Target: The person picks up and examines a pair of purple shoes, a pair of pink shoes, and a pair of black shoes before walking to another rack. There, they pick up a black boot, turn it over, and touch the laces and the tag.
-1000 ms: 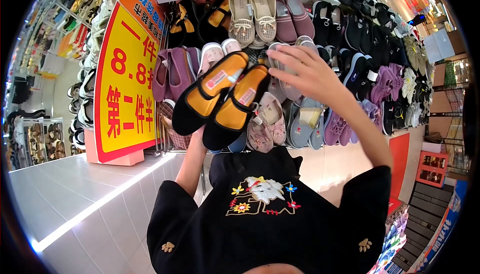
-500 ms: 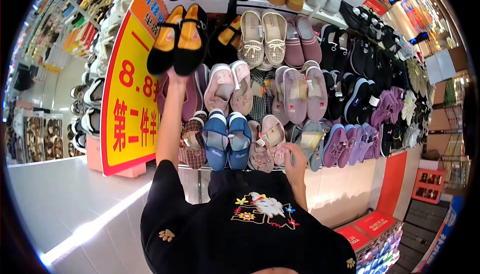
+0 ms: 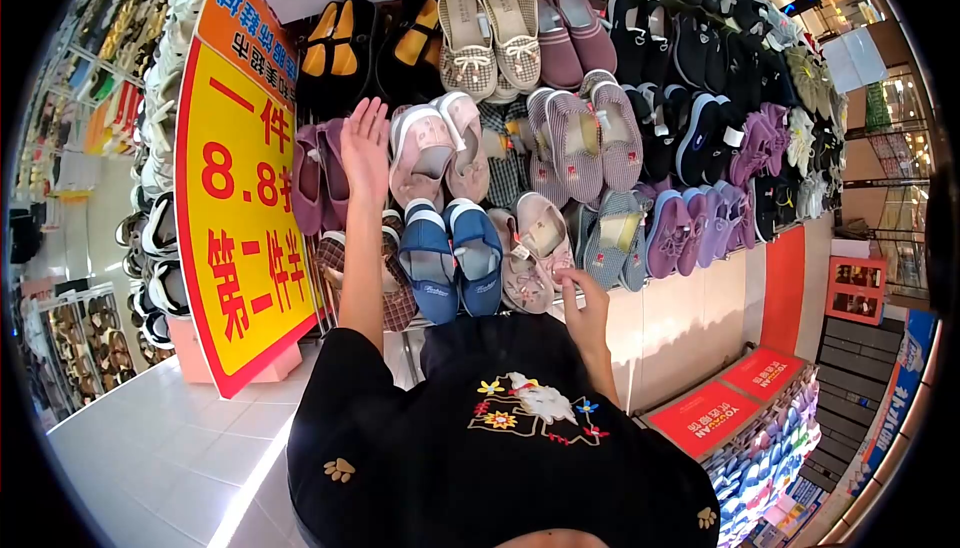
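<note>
The person's left hand is empty and spread open, fingers up, between the purple shoes and the pink shoes, with the black shoes standing on the rack just beyond its fingertips. The right hand curls loosely beside the floral shoes in the lowest row, right of the blue shoes; whether its fingers touch or pinch anything cannot be told.
</note>
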Tool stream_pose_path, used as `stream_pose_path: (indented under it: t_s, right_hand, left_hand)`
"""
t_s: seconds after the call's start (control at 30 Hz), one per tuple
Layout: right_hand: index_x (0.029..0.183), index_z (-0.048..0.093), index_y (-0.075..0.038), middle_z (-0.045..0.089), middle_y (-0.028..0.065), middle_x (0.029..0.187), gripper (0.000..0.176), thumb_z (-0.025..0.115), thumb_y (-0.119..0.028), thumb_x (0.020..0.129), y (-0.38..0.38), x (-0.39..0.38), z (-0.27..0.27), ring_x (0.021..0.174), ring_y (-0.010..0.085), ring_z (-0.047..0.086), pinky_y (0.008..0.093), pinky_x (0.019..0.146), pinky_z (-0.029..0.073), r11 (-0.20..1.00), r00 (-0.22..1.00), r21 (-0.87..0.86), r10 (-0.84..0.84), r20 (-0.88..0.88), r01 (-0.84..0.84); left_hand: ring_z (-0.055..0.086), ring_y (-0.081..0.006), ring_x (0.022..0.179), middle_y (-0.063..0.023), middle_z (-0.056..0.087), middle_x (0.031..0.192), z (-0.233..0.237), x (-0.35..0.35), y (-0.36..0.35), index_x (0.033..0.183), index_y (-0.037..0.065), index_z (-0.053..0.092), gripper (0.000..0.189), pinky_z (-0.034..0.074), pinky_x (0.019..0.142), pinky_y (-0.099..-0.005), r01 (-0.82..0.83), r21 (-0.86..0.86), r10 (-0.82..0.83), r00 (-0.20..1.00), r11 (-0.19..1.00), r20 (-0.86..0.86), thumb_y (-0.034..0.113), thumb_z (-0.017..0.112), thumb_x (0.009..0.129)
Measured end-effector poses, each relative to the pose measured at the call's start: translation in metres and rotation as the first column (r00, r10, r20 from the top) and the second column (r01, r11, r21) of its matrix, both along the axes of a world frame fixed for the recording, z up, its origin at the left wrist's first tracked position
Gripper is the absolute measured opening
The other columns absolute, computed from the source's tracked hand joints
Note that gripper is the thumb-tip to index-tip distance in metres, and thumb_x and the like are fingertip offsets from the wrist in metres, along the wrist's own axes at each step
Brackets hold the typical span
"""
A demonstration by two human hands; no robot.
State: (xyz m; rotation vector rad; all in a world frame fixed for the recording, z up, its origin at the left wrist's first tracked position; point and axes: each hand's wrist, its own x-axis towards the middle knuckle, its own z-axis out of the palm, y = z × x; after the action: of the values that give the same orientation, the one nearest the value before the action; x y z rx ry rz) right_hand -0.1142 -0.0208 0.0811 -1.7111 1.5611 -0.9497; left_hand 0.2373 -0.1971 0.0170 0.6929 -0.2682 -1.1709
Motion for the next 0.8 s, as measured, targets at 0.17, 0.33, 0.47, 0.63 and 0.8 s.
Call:
stream_pose_path:
  t_s: [0.17,0.33,0.47,0.63,0.8]
  right_hand:
    - [0.098,0.065,0.001,0.068,0.0135,0.09,0.012,0.058,-0.004,0.09,0.008,0.018,-0.001,0.083,0.0265,0.065,0.0326,0.077,0.048,0.996,0.999,0.087,0.0,0.052,-0.005]
    - [0.103,0.065,-0.001,0.068,0.0161,0.099,0.016,0.058,-0.008,0.09,0.026,0.017,-0.011,0.087,0.0283,0.066,0.0336,0.072,0.051,0.981,0.998,0.186,0.054,-0.028,-0.048]
    - [0.117,0.058,-0.001,0.065,0.0182,0.103,0.034,0.059,-0.022,0.091,0.048,0.008,-0.029,0.094,0.034,0.063,0.0381,0.085,0.05,0.894,0.965,0.426,0.22,-0.142,-0.141]
    - [0.124,0.055,-0.005,0.064,0.0189,0.11,0.041,0.058,-0.03,0.092,0.062,-0.001,-0.042,0.099,0.0344,0.062,0.04,0.087,0.049,0.77,0.904,0.584,0.405,-0.138,-0.256]
    - [0.122,0.055,-0.004,0.065,0.0213,0.104,0.041,0.059,-0.029,0.09,0.053,-0.015,-0.053,0.098,0.0377,0.062,0.0441,0.086,0.049,0.822,0.917,0.49,0.386,-0.102,-0.291]
  left_hand:
    - [0.056,-0.0229,0.114,-0.0136,0.059,0.121,-0.011,-0.015,0.037,0.119,0.001,0.054,0.033,0.04,0.102,-0.0357,-0.118,0.144,0.023,0.845,0.983,0.535,0.028,0.043,0.102]
    - [0.058,-0.0174,0.102,-0.0095,0.062,0.105,-0.007,-0.069,0.083,0.106,-0.001,0.057,0.023,0.043,0.093,-0.0302,-0.186,0.116,0.048,0.698,0.976,0.715,0.017,0.045,0.101]
    - [0.06,-0.0172,0.095,-0.0095,0.065,0.099,0.012,-0.107,0.113,0.107,0.002,0.061,0.023,0.045,0.087,-0.0314,0.232,0.3,-0.378,0.505,0.925,0.776,0.02,0.048,0.1]
    - [0.055,-0.0338,0.105,-0.0149,0.06,0.111,0.046,-0.136,0.13,0.121,0.004,0.055,0.034,0.038,0.097,-0.0406,0.672,0.245,-0.202,-0.143,0.699,0.969,0.018,0.057,0.091]
    - [0.055,-0.0349,0.106,-0.016,0.06,0.112,0.076,-0.155,0.15,0.123,0.003,0.054,0.036,0.039,0.095,-0.0421,0.655,0.337,-0.257,-0.218,0.676,0.941,0.019,0.057,0.091]
